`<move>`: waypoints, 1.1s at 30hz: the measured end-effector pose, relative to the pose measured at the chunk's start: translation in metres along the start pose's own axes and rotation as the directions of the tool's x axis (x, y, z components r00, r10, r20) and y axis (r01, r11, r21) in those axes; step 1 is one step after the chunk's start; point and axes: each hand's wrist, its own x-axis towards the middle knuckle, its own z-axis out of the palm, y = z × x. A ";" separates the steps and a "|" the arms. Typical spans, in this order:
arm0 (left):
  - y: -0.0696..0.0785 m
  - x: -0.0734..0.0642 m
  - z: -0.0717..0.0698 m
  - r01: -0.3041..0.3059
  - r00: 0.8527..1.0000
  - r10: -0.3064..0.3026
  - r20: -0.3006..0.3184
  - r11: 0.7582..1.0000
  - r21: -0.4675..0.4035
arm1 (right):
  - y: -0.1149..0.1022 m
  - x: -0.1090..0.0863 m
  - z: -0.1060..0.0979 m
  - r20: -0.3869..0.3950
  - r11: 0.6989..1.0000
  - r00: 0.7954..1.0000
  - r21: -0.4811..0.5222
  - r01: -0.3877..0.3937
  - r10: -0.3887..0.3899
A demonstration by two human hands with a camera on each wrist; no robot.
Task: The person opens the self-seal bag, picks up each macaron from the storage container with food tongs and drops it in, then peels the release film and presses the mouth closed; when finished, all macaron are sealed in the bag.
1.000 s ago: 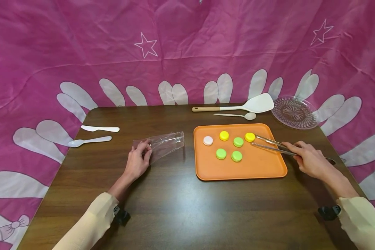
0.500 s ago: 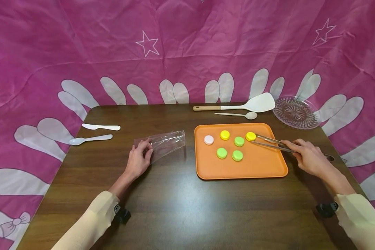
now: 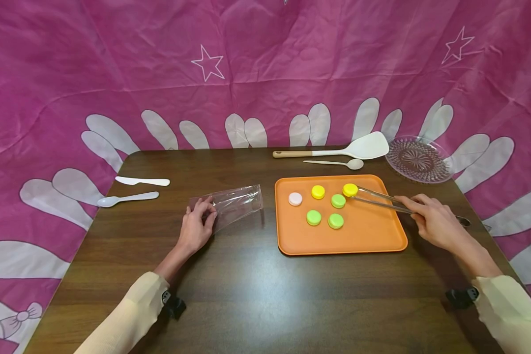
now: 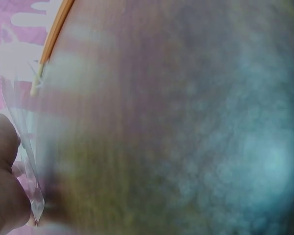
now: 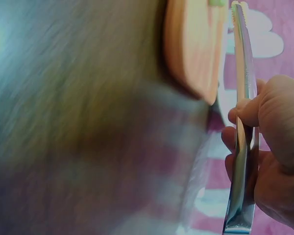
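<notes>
My right hand [image 3: 435, 221] grips a pair of metal tongs [image 3: 382, 205]. Their tips pinch a yellow macaron [image 3: 350, 190] above the upper right part of the orange tray [image 3: 363, 236]. Elsewhere on the tray lie a second yellow macaron [image 3: 318, 191], a pale pink one [image 3: 295, 198] and several green macarons [image 3: 336, 221]. Thumb and fingers wrap the tongs in the right wrist view, where the macaron is hardly visible. My left hand [image 3: 196, 226] pinches a clear plastic bag [image 3: 241, 202], whose free end points toward the tray.
Behind the tray lie a white spatula [image 3: 367, 146] with a wooden handle and a pale spoon [image 3: 355, 164]. A clear patterned plate [image 3: 418, 160] stands at the back right corner. On the left are a white knife [image 3: 142, 182] and a white spoon [image 3: 128, 198].
The tongs and the yellow macaron between their tips have shifted slightly left and up, and the right hand moved with them. The left hand and the bag have stayed in place.
</notes>
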 end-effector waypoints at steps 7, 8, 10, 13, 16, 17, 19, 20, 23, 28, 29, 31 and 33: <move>0.002 0.000 -0.001 0.035 0.999 -0.035 0.028 0.999 0.000 | -0.029 0.026 -0.006 0.038 0.998 0.999 0.066 0.024 -0.026; 0.002 0.000 -0.001 0.036 0.999 -0.036 0.027 0.999 0.000 | -0.034 0.031 -0.006 0.050 0.997 0.998 0.076 0.024 -0.028; 0.002 0.000 0.000 0.036 0.999 -0.036 0.026 0.999 0.002 | -0.043 0.040 -0.005 0.077 0.995 0.996 0.095 0.027 -0.034; 0.002 -0.001 0.000 0.034 0.999 -0.034 0.024 0.999 0.003 | -0.056 0.053 0.000 0.093 0.993 0.994 0.113 0.046 -0.056; 0.003 -0.001 0.000 0.035 0.999 -0.034 0.023 0.999 -0.002 | -0.069 0.067 0.009 0.106 0.988 0.990 0.135 0.076 -0.090; 0.003 -0.001 0.000 0.034 0.999 -0.034 0.024 0.999 -0.004 | -0.074 0.072 0.012 0.115 0.986 0.988 0.144 0.081 -0.098; 0.004 -0.002 0.000 0.033 0.999 -0.033 0.025 0.999 -0.006 | -0.085 0.082 0.018 0.142 0.983 0.983 0.159 0.089 -0.112; 0.004 -0.002 -0.001 0.035 0.999 -0.035 0.026 0.999 -0.010 | -0.091 0.088 0.021 0.158 0.982 0.980 0.164 0.092 -0.118; 0.004 -0.003 -0.001 0.036 0.999 -0.035 0.030 0.999 -0.015 | -0.107 0.104 0.028 0.197 0.981 0.972 0.171 0.097 -0.130; 0.003 -0.004 0.000 0.030 0.999 -0.030 0.024 0.999 -0.017 | -0.124 0.127 0.040 0.221 0.980 0.964 0.160 0.114 -0.148; 0.003 -0.004 0.000 0.028 0.999 -0.027 0.022 0.999 -0.018 | -0.126 0.131 0.043 0.222 0.980 0.962 0.158 0.124 -0.157; 0.003 -0.004 0.000 0.021 1.000 -0.020 0.013 1.000 -0.021 | -0.131 0.137 0.047 0.229 0.979 0.959 0.152 0.136 -0.169; 0.003 -0.004 0.001 0.012 1.000 -0.012 0.003 1.000 -0.024 | -0.135 0.142 0.051 0.233 0.977 0.955 0.146 0.154 -0.186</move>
